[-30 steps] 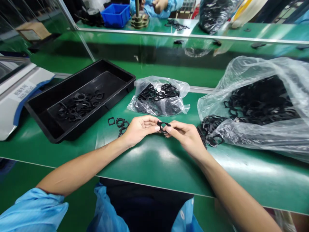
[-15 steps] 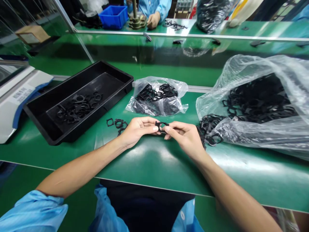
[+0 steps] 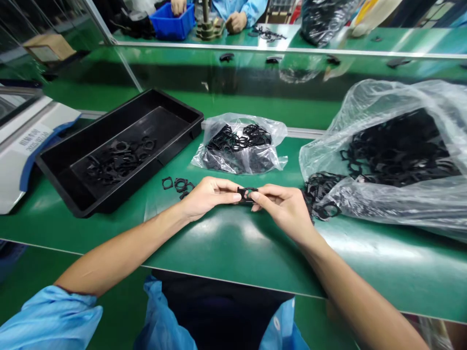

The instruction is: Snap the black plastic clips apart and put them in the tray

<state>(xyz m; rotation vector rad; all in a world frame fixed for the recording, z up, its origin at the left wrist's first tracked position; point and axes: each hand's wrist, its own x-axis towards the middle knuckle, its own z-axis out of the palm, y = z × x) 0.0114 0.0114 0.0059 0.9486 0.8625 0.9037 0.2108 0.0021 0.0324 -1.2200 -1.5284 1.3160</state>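
Observation:
A small black plastic ring part (image 3: 248, 189) is pinched between both hands above the green table. My left hand (image 3: 207, 198) grips its left end with thumb and fingers. On its right end, the thumb and fingers of my right hand (image 3: 280, 204) are closed. Several loose black rings (image 3: 180, 184) lie beside my left hand. A small clear bag (image 3: 241, 163) of similar black parts sits just beyond my hands. Right of my right hand, black parts (image 3: 323, 187) spill out of a large clear bag (image 3: 386, 209).
A black tray (image 3: 156, 163) with a heap of black parts stands at the left, near a white and blue device (image 3: 32, 146). Across a low rail, a co-worker's hand (image 3: 236, 22) rests by a metal fixture (image 3: 209, 29); another is at a blue bin (image 3: 171, 26).
The ring part has tilted slightly between my fingers; both hands stay in nearly the same place. Across the table, a co-worker's hand has come to the blue bin.

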